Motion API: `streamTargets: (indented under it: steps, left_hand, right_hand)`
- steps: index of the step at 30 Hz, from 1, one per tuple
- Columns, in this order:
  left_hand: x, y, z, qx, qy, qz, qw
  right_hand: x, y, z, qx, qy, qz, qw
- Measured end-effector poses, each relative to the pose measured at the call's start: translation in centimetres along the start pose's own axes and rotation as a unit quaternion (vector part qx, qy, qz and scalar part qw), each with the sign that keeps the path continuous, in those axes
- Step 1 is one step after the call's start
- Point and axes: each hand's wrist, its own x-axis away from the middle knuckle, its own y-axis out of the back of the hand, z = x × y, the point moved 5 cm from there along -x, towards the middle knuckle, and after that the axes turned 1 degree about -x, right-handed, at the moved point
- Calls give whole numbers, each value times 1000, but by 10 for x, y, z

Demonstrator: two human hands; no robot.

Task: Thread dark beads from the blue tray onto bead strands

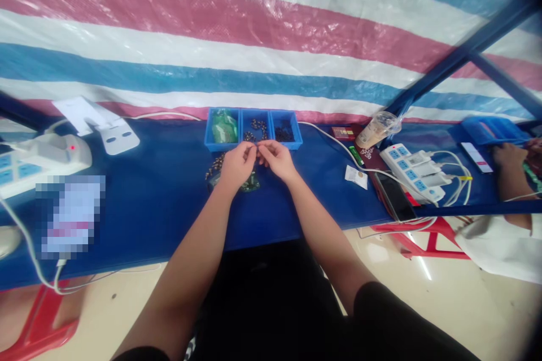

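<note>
My left hand (237,166) and my right hand (276,160) meet over the blue table, fingertips pinched together. Whatever small piece sits between them is too small to make out. Just beyond them stands a blue tray with three compartments (208,140). Its left compartment holds a green plastic bag (224,126), the middle one small brown-and-metallic parts (258,126), the right one small dark parts (283,132). More small metallic parts (215,166) lie beside my left hand, and a dark green see-through packet (251,183) lies partly hidden beneath my hands.
To the right are a plastic drink cup (375,131), a white packet (356,177), a dark phone (396,197) and a power strip (412,172) with cables. Leftward lie a blurred-out phone (75,214), a white stand (110,130) and another power strip (38,163). A co-worker's hand (510,155) is far right.
</note>
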Motion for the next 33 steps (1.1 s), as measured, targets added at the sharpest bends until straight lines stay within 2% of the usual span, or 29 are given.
streamTargets:
  steps: [7,14,20,33]
  left_hand:
    - [0,0,-4,-30,-13,14,999]
    - [0,1,-3,-29,-9,6,1000]
    - [1,0,-4,1,-2,11,1000]
    - [2,0,-8,-25,-17,15,999]
  right_hand:
    - [2,2,1,33,11,-29,999]
    - [1,0,0,19,2,-13,1000]
    - [0,3,-2,18,3,-36,999]
    - [2,-3,0,-5,-13,-23,1000]
